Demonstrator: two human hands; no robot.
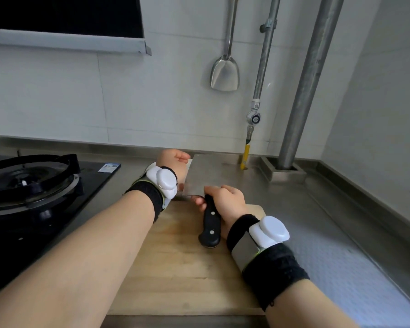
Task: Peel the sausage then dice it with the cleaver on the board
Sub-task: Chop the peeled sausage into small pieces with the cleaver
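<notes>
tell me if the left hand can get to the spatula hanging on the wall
Probably yes: the left hand sits by the cleaver blade, and only counter and wall lie between it and the spatula, though it hangs high.

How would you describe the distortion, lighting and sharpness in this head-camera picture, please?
Head view: wide-angle distortion leans the large pipe; lighting is soft and even, with a dull sheen on the blade of the cleaver and only faint shadow on the board; the picture is slightly soft throughout, with no clear motion blur on the right hand.
</notes>
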